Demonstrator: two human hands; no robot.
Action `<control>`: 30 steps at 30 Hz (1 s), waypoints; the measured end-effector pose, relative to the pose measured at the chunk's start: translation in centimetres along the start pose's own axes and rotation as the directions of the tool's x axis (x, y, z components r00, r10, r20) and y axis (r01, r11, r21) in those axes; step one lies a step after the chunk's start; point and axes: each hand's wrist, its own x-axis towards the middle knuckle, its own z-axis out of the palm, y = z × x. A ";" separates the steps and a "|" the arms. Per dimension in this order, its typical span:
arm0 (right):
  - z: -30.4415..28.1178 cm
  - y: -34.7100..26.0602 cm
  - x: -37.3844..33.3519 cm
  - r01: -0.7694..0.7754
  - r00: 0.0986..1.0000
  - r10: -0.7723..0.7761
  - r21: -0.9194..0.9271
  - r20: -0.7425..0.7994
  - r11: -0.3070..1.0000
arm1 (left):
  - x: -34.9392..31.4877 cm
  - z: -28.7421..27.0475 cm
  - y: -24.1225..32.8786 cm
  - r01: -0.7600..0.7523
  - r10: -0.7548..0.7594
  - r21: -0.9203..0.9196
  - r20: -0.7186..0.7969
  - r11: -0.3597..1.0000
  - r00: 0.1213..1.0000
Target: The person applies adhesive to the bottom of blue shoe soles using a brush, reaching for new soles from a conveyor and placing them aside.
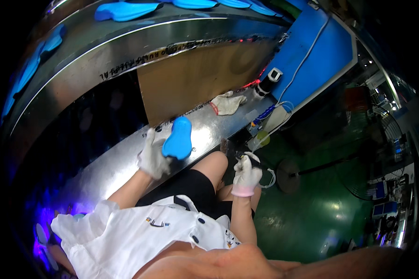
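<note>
My left hand (153, 158), in a white work glove, holds a bright blue insole-shaped piece (178, 138) over the metal ledge. The thumb points up beside the piece, and the other fingers are partly hidden behind its lower end. In a white glove with a pink cuff, my right hand (247, 176) is closed around the black handle of what looks like a brush (226, 147). Its dark, flat head points toward the ledge, apart from the blue piece. Near the right wrist hangs a thin white loop (271, 178).
Overhead, a curved conveyor (139, 31) carries several blue pieces (128, 11). A cardboard sheet (195, 81) stands behind the metal ledge (121, 160). On the ledge lie a loose glove (228, 104) and a black-and-white cylinder (268, 83). A cable (307, 53) runs down a blue panel (326, 42).
</note>
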 end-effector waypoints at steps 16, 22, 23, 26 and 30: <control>5.2 2.7 0.5 0.743 0.666 -0.440 -0.592 0.603 0.313 | 2.0 4.9 -4.3 0.072 -0.049 -0.097 0.214 0.993 0.976; 5.8 -2.7 -1.9 0.370 0.914 -0.173 -0.578 0.368 0.727 | 1.7 5.8 -3.5 0.122 0.011 -0.209 0.543 0.970 0.840; 6.0 -2.2 -0.3 0.604 0.797 -0.390 -0.630 0.461 0.489 | 0.5 7.5 -4.6 0.045 0.007 -0.263 0.192 0.964 0.981; 6.9 -2.2 -2.0 0.833 0.552 -0.490 -0.426 0.674 0.353 | 1.2 6.8 -6.3 0.074 0.062 -0.403 0.314 0.912 0.947; 5.1 -2.0 -2.0 0.209 0.959 -0.072 -0.510 0.274 0.835 | 1.3 6.1 -5.6 0.119 0.017 -0.368 0.348 0.922 0.937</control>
